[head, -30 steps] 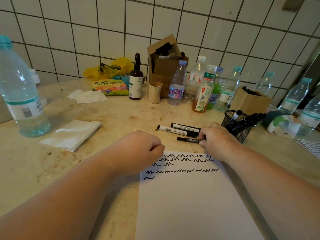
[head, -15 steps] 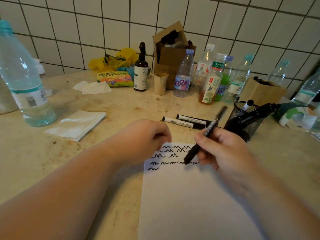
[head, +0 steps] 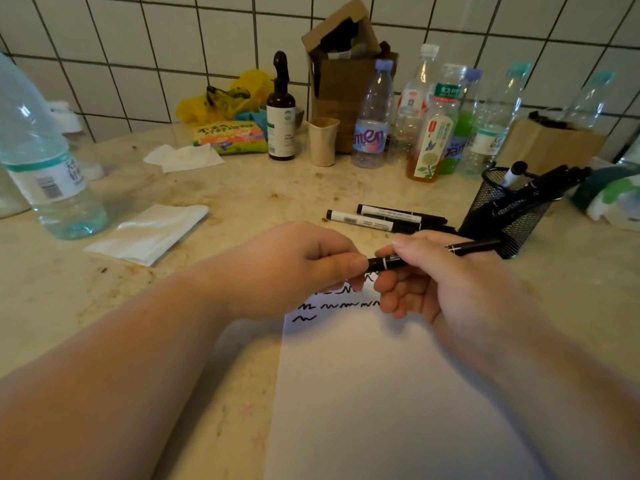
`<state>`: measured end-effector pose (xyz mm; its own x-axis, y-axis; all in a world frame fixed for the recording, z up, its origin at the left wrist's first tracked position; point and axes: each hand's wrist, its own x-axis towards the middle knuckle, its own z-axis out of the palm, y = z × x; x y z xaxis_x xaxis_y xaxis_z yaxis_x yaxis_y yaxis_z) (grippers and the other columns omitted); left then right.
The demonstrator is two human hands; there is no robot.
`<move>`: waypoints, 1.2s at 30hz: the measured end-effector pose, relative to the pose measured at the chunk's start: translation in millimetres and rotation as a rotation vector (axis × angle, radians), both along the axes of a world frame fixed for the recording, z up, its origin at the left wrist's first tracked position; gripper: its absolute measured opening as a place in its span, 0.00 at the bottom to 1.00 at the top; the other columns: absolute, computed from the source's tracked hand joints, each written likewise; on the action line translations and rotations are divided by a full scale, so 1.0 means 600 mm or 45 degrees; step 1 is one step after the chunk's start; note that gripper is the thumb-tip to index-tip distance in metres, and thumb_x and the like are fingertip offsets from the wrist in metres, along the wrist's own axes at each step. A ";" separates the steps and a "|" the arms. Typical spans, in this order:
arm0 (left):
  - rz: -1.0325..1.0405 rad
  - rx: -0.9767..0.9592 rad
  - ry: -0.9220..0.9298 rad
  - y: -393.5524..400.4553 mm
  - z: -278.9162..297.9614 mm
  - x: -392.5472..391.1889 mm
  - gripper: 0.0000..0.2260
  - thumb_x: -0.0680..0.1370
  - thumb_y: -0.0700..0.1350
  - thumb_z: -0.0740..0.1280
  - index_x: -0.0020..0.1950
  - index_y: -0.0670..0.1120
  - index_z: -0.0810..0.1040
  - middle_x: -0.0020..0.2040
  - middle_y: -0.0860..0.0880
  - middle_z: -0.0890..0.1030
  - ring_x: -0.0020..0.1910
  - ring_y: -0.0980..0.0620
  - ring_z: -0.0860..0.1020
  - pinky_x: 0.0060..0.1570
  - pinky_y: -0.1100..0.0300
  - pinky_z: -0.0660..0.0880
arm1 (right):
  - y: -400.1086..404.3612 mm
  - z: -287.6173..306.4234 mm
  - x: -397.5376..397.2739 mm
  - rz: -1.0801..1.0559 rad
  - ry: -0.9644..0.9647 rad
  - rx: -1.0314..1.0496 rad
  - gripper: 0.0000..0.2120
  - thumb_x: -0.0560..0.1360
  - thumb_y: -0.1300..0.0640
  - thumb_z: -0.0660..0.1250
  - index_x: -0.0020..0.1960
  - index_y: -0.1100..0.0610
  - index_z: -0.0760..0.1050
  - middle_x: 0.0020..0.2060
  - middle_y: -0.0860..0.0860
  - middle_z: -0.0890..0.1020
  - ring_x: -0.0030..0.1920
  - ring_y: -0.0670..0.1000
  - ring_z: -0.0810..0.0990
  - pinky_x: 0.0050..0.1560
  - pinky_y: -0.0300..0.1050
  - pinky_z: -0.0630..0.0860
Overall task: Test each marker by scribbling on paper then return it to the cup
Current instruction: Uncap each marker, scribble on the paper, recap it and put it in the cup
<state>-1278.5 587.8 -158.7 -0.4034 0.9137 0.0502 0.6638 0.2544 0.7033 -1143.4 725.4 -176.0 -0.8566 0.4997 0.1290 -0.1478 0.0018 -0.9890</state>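
- Your right hand (head: 450, 282) held a black marker (head: 433, 254) sideways, just above the top of the paper (head: 381, 393). Its fingers were closed around the middle of the marker.
- Your left hand (head: 294, 268) pinched the marker's left end between thumb and fingers. That end was hidden, so you could not tell if the cap was on or off.
- The marker's other end pointed right, toward the black mesh cup (head: 498, 216).
- The paper lay flat on the counter (head: 242, 195) under your hands. It had rows of black wavy scribbles (head: 343, 304) near its top edge. The rest was blank.
- The cup stood just right of the paper's top corner. It held several black markers that leaned to the right.
- Two more markers (head: 381, 220) lay flat on the counter, side by side, between the cup and your left hand.
- A folded white tissue (head: 149, 232) lay to the left, near a big water bottle (head: 38, 161).
- More bottles stood in a row along the tiled wall.
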 end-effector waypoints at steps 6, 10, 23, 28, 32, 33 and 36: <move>-0.350 -0.108 -0.321 -0.015 0.004 -0.016 0.16 0.80 0.56 0.61 0.36 0.52 0.79 0.29 0.55 0.69 0.29 0.55 0.64 0.32 0.64 0.64 | -0.002 0.007 0.014 0.112 0.092 0.128 0.11 0.72 0.62 0.65 0.34 0.59 0.84 0.26 0.60 0.80 0.23 0.57 0.77 0.25 0.43 0.73; -0.335 -0.069 -0.468 -0.039 0.008 -0.044 0.16 0.77 0.57 0.62 0.35 0.51 0.79 0.29 0.51 0.66 0.29 0.53 0.60 0.31 0.63 0.61 | 0.018 0.018 0.030 -0.081 0.174 0.065 0.18 0.72 0.67 0.60 0.28 0.58 0.80 0.19 0.57 0.75 0.18 0.54 0.71 0.21 0.36 0.66; 0.222 -0.286 0.366 0.002 -0.023 -0.025 0.10 0.81 0.57 0.60 0.48 0.56 0.79 0.40 0.57 0.79 0.39 0.59 0.77 0.39 0.60 0.74 | -0.018 -0.017 0.010 0.109 -0.247 0.170 0.11 0.79 0.61 0.67 0.40 0.56 0.83 0.33 0.60 0.85 0.29 0.54 0.81 0.30 0.47 0.75; 0.228 -0.297 0.330 0.004 -0.022 -0.027 0.13 0.80 0.59 0.61 0.46 0.54 0.81 0.41 0.55 0.81 0.41 0.57 0.78 0.41 0.58 0.76 | -0.022 -0.023 0.007 0.083 -0.280 0.219 0.10 0.79 0.59 0.68 0.40 0.55 0.83 0.32 0.59 0.84 0.30 0.54 0.81 0.33 0.49 0.75; 0.215 -0.307 0.359 0.004 -0.023 -0.028 0.15 0.79 0.60 0.61 0.45 0.53 0.81 0.41 0.53 0.83 0.41 0.53 0.79 0.44 0.53 0.78 | -0.023 -0.025 0.004 0.062 -0.279 0.228 0.09 0.78 0.60 0.68 0.41 0.56 0.83 0.33 0.60 0.85 0.30 0.55 0.82 0.33 0.49 0.75; 0.210 -0.305 0.363 0.004 -0.024 -0.029 0.15 0.79 0.60 0.61 0.45 0.53 0.81 0.41 0.53 0.83 0.41 0.53 0.80 0.45 0.52 0.78 | -0.023 -0.025 0.003 0.059 -0.279 0.228 0.09 0.78 0.60 0.68 0.40 0.56 0.83 0.33 0.60 0.85 0.30 0.56 0.82 0.33 0.49 0.76; 0.216 -0.292 0.356 0.003 -0.025 -0.029 0.15 0.79 0.60 0.61 0.44 0.53 0.81 0.40 0.53 0.83 0.40 0.53 0.79 0.44 0.51 0.79 | -0.024 -0.026 0.003 0.073 -0.289 0.237 0.09 0.78 0.60 0.68 0.40 0.56 0.83 0.33 0.60 0.85 0.31 0.56 0.82 0.34 0.49 0.76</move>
<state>-1296.0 589.6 -173.7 -0.5488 0.8357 -0.0179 0.7569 0.5059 0.4137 -1141.5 711.2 -191.6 -0.9001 0.4353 0.0158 0.0719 0.1843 -0.9802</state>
